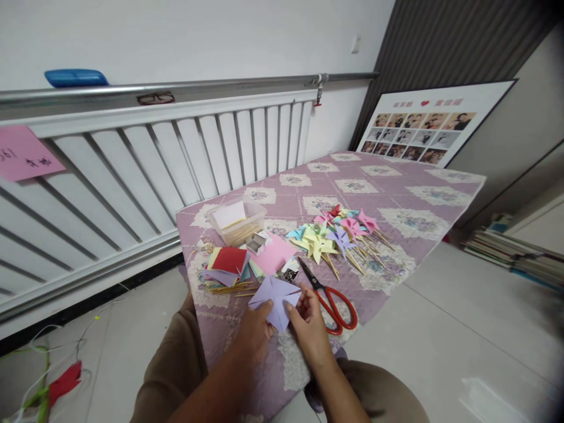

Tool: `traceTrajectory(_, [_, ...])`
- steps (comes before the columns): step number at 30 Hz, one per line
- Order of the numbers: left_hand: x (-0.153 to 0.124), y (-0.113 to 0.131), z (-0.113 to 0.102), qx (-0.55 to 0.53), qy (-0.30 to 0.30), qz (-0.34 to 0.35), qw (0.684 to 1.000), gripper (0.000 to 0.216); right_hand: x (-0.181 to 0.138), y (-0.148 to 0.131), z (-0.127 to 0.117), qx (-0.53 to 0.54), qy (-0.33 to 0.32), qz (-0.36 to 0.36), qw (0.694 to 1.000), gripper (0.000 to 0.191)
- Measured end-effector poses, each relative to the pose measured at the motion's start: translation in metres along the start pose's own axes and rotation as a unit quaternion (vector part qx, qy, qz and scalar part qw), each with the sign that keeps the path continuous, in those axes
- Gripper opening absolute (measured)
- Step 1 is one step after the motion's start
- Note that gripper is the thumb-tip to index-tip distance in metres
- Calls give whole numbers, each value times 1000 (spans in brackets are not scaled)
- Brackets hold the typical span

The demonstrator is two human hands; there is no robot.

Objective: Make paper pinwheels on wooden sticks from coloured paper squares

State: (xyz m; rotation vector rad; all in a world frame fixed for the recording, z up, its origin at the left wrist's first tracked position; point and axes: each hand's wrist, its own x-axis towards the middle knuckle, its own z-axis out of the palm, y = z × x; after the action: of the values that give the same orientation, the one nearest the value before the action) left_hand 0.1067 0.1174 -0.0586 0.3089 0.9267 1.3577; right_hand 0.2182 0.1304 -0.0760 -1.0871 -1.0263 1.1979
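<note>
A lilac square of paper point(275, 296), cut in from its corners, lies on the purple quilted table cover point(396, 200). My left hand point(255, 332) pinches its lower left edge. My right hand point(308, 326) pinches its right side with thumb and fingers. Red-handled scissors point(332, 302) lie just right of my right hand. Behind the paper sits a stack of coloured paper sheets point(229, 261), a pink sheet point(275, 255) and some thin wooden sticks point(229, 288).
Several finished paper pinwheels point(337, 235) on sticks lie mid-table. A clear plastic box point(238, 222) holds paper and sticks. A white radiator point(145, 164) runs along the left. A photo board point(423, 126) leans at the back; books point(506, 249) are stacked on the floor at right.
</note>
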Motion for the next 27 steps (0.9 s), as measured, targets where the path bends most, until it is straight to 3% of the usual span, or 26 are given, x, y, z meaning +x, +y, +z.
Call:
traceTrajectory(5, [0,-1,-4,11,-19,12,1000,33,-6,-3,-7,-47,-42,-32,998,64])
traceTrajectory(11, [1,-4,-5,24,-19,26,999,33,-9,4,-13,-73,-69,-3,995,51])
traceTrajectory(17, [-1,-1,-1,42,-6,22,999,28,-13,0,-15,-98,-133,38,986,23])
traceTrajectory(27, [-5,10,3,37,-59,-9,998,34,-15,-7,-15,-161,-156,-7,974,23])
